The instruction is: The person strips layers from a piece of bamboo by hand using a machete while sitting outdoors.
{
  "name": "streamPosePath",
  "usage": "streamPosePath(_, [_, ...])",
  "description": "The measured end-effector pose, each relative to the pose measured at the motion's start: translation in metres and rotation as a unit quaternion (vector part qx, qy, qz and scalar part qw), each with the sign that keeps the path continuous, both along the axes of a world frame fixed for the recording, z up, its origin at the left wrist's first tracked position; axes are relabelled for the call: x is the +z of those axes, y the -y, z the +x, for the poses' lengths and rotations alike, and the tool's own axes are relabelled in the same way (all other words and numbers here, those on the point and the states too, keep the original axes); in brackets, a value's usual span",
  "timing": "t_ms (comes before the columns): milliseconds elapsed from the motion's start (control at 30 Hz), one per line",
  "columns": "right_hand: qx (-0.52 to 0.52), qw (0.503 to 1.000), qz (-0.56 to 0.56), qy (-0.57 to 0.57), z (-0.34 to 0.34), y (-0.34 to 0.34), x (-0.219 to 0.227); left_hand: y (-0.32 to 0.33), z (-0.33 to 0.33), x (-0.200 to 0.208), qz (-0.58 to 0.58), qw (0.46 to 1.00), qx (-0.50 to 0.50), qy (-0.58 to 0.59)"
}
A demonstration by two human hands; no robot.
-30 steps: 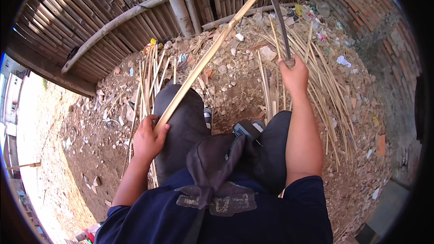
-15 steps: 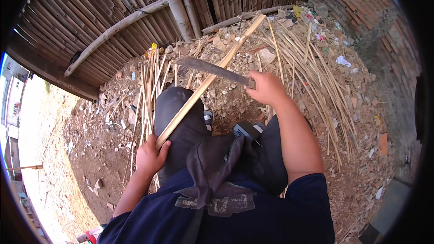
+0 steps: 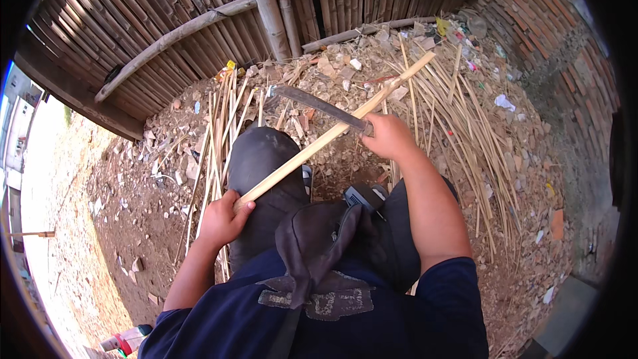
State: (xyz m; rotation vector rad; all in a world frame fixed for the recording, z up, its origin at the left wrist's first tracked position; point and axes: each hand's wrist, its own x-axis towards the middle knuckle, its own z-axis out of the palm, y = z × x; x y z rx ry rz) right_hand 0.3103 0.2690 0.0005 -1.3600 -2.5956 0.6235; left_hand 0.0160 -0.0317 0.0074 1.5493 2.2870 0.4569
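Note:
My left hand is closed around the near end of a long pale bamboo strip, beside my left knee. The strip slants away over the knee, up and to the right. In my right hand is the handle of a machete, its dark, slightly curved blade pointing left. Blade and strip cross just left of my right hand. Whether the edge is biting into the strip, I cannot tell.
Thin strips lie in a bundle left of my knee and in a larger spread pile at right. Rubble and litter cover the ground. A slatted wall with poles stands ahead, a brick wall at right.
The bamboo strip's far end has swung right and down, so its crossing with the machete blade now lies closer to my right hand. Both hands keep their holds.

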Motion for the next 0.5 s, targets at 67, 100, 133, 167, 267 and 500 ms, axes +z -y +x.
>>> streamPosePath(67, [0.012, 0.999, 0.014, 0.028, -0.002, 0.011, 0.011, 0.001, -0.001, -0.002, 0.007, 1.000, 0.003, 0.011])
streamPosePath(100, [0.012, 0.999, 0.013, 0.029, -0.004, 0.014, 0.014, 0.001, -0.001, -0.002, 0.005, 1.000, 0.003, 0.012])
streamPosePath(133, [0.042, 0.999, 0.015, 0.030, -0.007, 0.017, 0.017, 0.000, -0.001, -0.002, 0.000, 1.000, 0.006, 0.020])
streamPosePath(167, [0.071, 0.997, 0.018, 0.030, -0.008, 0.019, 0.018, -0.001, -0.002, -0.001, -0.004, 1.000, 0.008, 0.027])
streamPosePath(267, [0.079, 0.997, 0.000, 0.023, -0.006, 0.017, 0.019, -0.001, -0.004, -0.001, -0.006, 0.999, 0.009, 0.048])
streamPosePath(500, [-0.020, 0.996, 0.038, -0.074, 0.015, -0.009, -0.003, -0.004, -0.008, 0.000, 0.003, 0.997, 0.005, 0.080])
